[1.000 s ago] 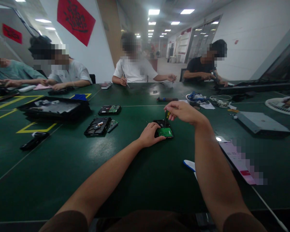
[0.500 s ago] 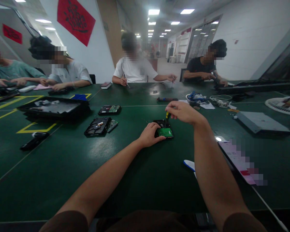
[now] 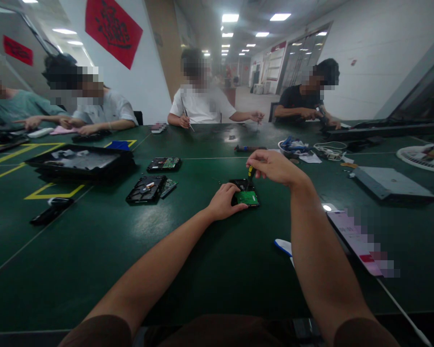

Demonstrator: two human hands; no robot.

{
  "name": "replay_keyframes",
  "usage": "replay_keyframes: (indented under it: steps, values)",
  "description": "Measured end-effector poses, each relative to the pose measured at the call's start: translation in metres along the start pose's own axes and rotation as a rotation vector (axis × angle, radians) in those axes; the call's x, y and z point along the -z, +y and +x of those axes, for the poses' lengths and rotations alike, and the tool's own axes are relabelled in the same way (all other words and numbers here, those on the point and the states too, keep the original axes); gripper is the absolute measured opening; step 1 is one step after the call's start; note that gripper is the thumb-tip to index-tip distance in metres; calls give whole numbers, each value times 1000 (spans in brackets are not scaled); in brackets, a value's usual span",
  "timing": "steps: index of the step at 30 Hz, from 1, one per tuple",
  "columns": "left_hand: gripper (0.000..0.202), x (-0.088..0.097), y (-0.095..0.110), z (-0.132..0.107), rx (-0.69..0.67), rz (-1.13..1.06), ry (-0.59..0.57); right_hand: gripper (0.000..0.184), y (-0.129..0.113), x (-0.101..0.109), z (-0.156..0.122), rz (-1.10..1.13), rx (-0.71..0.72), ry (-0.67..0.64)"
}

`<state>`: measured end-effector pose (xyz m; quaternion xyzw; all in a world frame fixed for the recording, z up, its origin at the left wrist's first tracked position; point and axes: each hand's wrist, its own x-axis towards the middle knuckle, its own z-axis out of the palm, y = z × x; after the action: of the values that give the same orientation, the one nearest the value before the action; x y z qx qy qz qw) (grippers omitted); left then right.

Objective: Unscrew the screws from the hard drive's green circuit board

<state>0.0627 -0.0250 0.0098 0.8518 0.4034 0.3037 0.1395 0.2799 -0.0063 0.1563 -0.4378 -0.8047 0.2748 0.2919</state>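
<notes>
A hard drive (image 3: 248, 198) lies on the green table with its green circuit board facing up. My left hand (image 3: 224, 201) grips its left side, thumb along the near edge and fingers over the far part. My right hand (image 3: 271, 166) pinches the top of a yellow-and-black screwdriver (image 3: 251, 172). The screwdriver stands nearly upright over the drive, its lower end at the board's far edge; the exact contact point is too small to make out.
To the left are another hard drive (image 3: 164, 164), an opened drive case (image 3: 146, 188) and a loose circuit board (image 3: 168, 188). A black tray (image 3: 83, 166) sits farther left. On the right lie a phone (image 3: 358, 241) and a flat grey metal box (image 3: 394, 183). Several people sit across the table.
My hands, the hard drive and the screwdriver look almost unmoved. At the far left, a co-worker's hand has shifted slightly.
</notes>
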Motion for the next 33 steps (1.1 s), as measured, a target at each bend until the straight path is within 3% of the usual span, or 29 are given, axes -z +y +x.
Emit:
replay_keyframes:
  steps: [7, 14, 21, 29, 33]
  values:
    - [62, -1, -1, 0, -5, 3, 1, 23, 1, 0, 1, 73, -14, -49]
    - [61, 0, 1, 0, -10, 6, 4, 17, -4, -1, -1, -61, -72, 51]
    - [62, 0, 1, 0, 1, -2, -2, 23, -1, -3, 1, 92, -51, -53]
    - [61, 0, 2, 0, 19, -25, -8, 19, 0, 0, 1, -103, -41, 31]
    - [61, 0, 2, 1, 15, -21, -3, 20, -3, -1, 0, -99, -46, 38]
